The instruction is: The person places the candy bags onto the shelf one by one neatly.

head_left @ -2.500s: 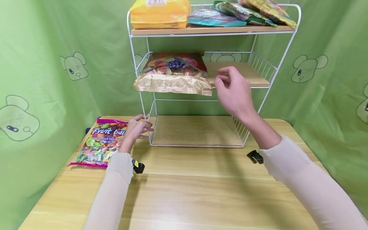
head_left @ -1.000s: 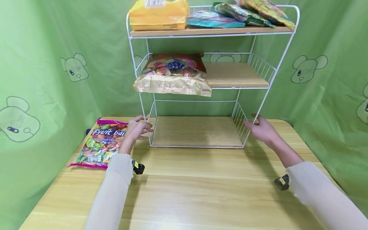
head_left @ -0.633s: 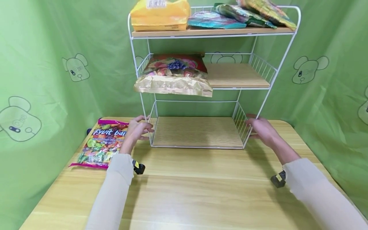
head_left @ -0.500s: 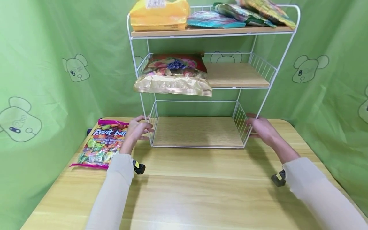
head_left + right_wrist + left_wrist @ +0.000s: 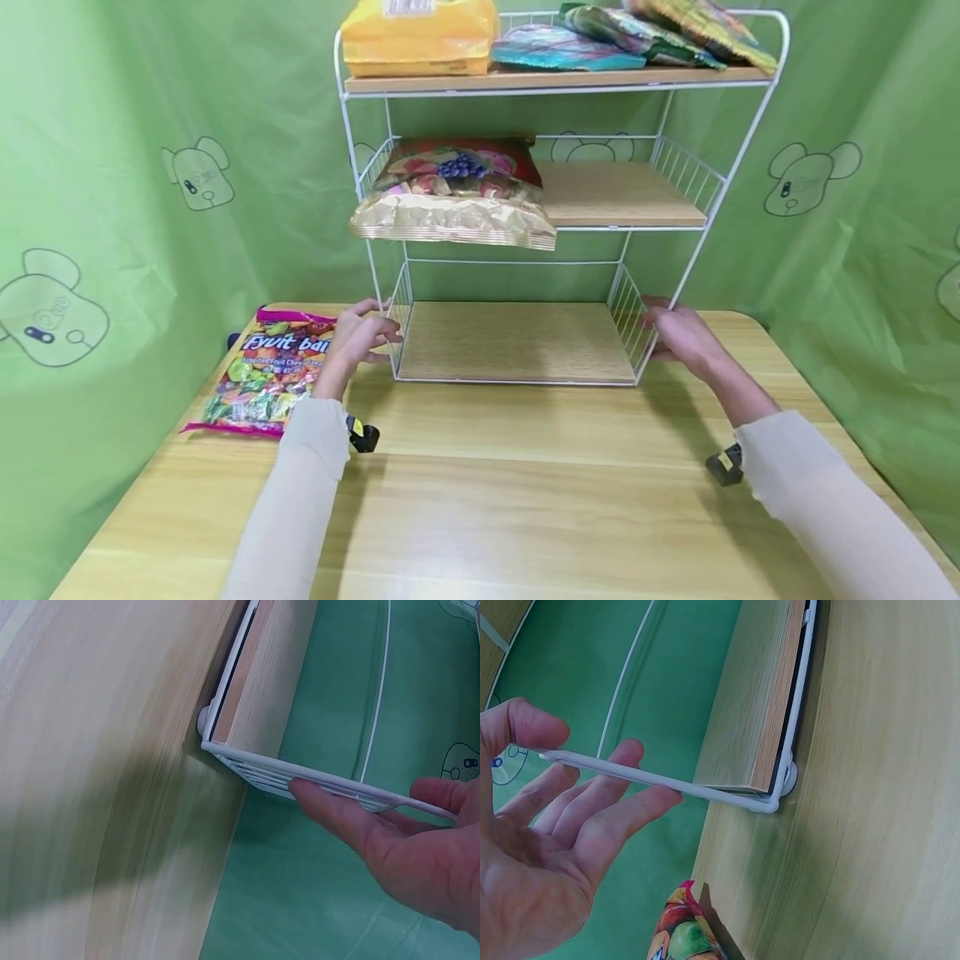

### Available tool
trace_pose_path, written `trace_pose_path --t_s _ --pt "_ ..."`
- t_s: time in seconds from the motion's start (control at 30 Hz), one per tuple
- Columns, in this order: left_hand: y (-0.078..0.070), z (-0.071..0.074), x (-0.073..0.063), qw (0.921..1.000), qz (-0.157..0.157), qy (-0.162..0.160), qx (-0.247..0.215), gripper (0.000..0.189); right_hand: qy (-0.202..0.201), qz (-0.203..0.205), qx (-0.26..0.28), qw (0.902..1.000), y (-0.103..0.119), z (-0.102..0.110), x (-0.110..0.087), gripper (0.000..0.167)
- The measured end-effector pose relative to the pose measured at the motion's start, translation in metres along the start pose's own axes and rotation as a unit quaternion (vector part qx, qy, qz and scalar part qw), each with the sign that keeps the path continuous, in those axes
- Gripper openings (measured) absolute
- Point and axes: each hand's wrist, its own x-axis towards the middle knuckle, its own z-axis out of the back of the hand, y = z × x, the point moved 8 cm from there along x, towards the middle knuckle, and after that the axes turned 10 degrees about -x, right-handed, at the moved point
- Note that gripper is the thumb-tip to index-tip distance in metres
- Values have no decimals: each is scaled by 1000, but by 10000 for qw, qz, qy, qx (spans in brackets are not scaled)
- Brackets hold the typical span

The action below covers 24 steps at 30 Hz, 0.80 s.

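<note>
A white wire shelf rack [image 5: 517,343] with wooden boards stands at the back of the table. My left hand [image 5: 356,337] holds its left front post low down; in the left wrist view the thumb lies on one side of the post and the fingers [image 5: 634,817] reach round the other. On the opposite side my right hand [image 5: 684,337] grips the right front post, thumb and fingers astride it in the right wrist view. Some right fingertips are hidden behind the wire side. A red and gold candy bag [image 5: 453,187] lies on the middle shelf, its front end jutting past the edge.
A pink-edged bag of fruit chews [image 5: 262,375] lies on the table [image 5: 480,517], left of the rack and partly behind my left hand. The top shelf bears a yellow bag [image 5: 416,37], a blue bag [image 5: 558,50] and further snack bags. Green curtains [image 5: 90,192] enclose the table.
My right hand has come down from beside the red and gold candy bag to the rack's right front post and taken hold of it. My left hand has stayed on the left post.
</note>
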Motion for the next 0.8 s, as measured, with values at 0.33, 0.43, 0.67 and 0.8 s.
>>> trace_pose_path --t_s 0.33,0.43,0.67,0.8 --pt "-1 -4 0 10000 -49 19 0 42 -21 21 149 9999 -4 2 -4 65" --pt "-2 -4 0 10000 -53 2 5 41 35 12 255 9997 -4 2 -5 64" --pt "-3 -4 -2 9999 9 130 50 44 219 -101 530 9983 -4 2 -4 64" --pt "-6 -5 -3 9993 16 264 257 46 258 -112 564 9980 -3 2 -2 64"
